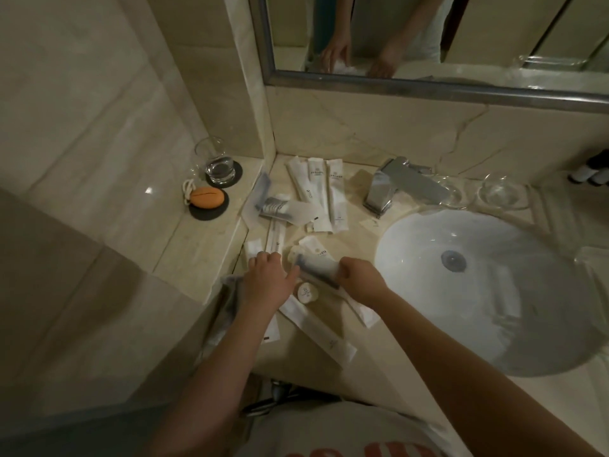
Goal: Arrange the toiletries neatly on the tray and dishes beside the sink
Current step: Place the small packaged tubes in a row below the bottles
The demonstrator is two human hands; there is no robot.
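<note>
White toiletry packets lie scattered on the marble counter left of the sink (487, 291). Three long sachets (318, 189) stand side by side near the back wall. A frosted packet holding a comb (280, 207) lies left of them. My right hand (361, 280) is shut on one end of a translucent packet with a dark item inside (318, 268). My left hand (267, 285) rests flat on the packets beside it, fingers touching that same packet. A small round bottle (306, 291) sits between my hands. A long white sachet (316, 328) lies below.
A chrome faucet (395, 186) stands behind the basin. Two clear glass dishes (501, 192) sit right of it, dark bottles (590, 173) further right. On the left ledge are a glass tumbler (217, 163) and an orange soap (207, 196) on dark coasters. A mirror (428, 37) hangs above.
</note>
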